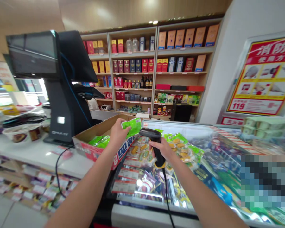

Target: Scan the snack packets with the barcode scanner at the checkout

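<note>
My left hand (118,133) grips a bright green plastic packet (131,127), holding it above the edge of an open cardboard box (97,135). More green packets (99,141) lie inside the box. My right hand (163,149) is wrapped around the handle of a black handheld barcode scanner (154,142), whose head points toward the packet and stays a little apart from it. A black cable (167,193) hangs down from the scanner's base. Both hands are above a glass-topped freezer (142,186) filled with packaged snacks.
A black point-of-sale terminal (64,91) stands on a white counter (38,155) to the left, with a cable and a bowl-shaped food package (21,134) nearby. Wooden shelves (142,66) of boxed and bottled liquor stand behind. A red-and-yellow fire-safety poster (261,76) hangs right.
</note>
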Available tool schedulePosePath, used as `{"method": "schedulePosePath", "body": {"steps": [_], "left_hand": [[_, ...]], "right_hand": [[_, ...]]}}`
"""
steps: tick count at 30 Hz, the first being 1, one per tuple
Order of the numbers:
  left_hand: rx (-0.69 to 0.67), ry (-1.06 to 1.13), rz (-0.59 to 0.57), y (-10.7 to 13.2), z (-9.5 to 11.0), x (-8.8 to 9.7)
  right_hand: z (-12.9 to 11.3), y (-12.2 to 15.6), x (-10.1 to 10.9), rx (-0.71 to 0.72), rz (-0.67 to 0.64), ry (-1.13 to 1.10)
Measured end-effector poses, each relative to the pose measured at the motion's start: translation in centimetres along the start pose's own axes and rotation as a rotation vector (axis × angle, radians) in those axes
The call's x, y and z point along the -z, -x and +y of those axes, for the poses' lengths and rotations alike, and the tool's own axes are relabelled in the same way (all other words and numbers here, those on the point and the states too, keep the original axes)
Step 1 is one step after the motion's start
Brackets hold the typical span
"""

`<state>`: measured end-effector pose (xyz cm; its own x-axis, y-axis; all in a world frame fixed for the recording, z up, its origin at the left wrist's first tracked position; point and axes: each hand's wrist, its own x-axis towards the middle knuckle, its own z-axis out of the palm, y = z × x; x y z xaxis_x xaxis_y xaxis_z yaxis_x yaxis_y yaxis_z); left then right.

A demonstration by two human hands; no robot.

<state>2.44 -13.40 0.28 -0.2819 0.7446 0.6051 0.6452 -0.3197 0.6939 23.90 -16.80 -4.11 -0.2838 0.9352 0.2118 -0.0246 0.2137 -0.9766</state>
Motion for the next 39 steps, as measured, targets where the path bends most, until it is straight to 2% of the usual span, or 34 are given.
{"method": "schedulePosePath", "body": {"steps": [4, 6, 9, 11, 14, 17, 20, 23, 26, 29, 32, 34, 37, 39], "left_hand": [[0.064, -0.146, 0.087, -0.5, -3.0, 3.9], [0.106, -0.22, 0.075, -0.5, -4.3, 5.2], [0.162, -0.364, -0.001, -0.1, -5.5, 6.5], [0.177, -0.487, -0.022, 0.3, -5.5, 7.2], [0.131, -0.613, 0.032, 0.9, -4.7, 7.7], [0.017, -0.559, 0.078, 1.2, -3.4, 6.8], [-0.19, -0.372, 0.063, 1.6, -1.8, 3.9], [-0.366, -0.192, -0.021, 2.2, -0.4, -0.8], [-0.4, -0.138, -0.17, 2.3, 0.6, -6.4], [-0.333, -0.179, -0.363, 1.6, 0.7, -12.2], [-0.276, -0.226, -0.532, 0.0, 0.5, -17.3], [-0.288, -0.215, -0.596, -1.2, 0.3, -20.2], [-0.338, -0.161, -0.672, -2.3, -0.2, -23.4], [-0.36, -0.125, -0.731, -2.5, -0.7, -24.8]], "right_hand": [[-0.8, -1.3, -2.9, 0.032, -0.064, -0.009], [-1.1, -1.8, -4.3, 0.053, -0.093, -0.023], [-1.3, -2.0, -5.8, 0.07, -0.122, -0.029], [-1.3, -1.9, -6.2, 0.059, -0.125, -0.024], [-1.0, -1.6, -5.9, 0.043, -0.105, -0.016], [-0.6, -1.2, -4.6, 0.028, -0.051, 0.013], [-0.2, -0.7, -2.4, 0.022, 0.044, 0.016], [0.4, 0.0, 0.6, 0.041, 0.167, -0.016], [1.3, 0.6, 3.7, 0.047, 0.295, -0.025], [1.9, 1.1, 5.9, 0.067, 0.408, -0.061], [1.9, 1.3, 6.6, 0.071, 0.465, -0.107], [1.8, 1.4, 6.5, 0.076, 0.456, -0.08], [1.7, 1.4, 6.2, 0.092, 0.443, -0.006], [1.8, 1.4, 6.1, 0.101, 0.449, 0.011]]}}
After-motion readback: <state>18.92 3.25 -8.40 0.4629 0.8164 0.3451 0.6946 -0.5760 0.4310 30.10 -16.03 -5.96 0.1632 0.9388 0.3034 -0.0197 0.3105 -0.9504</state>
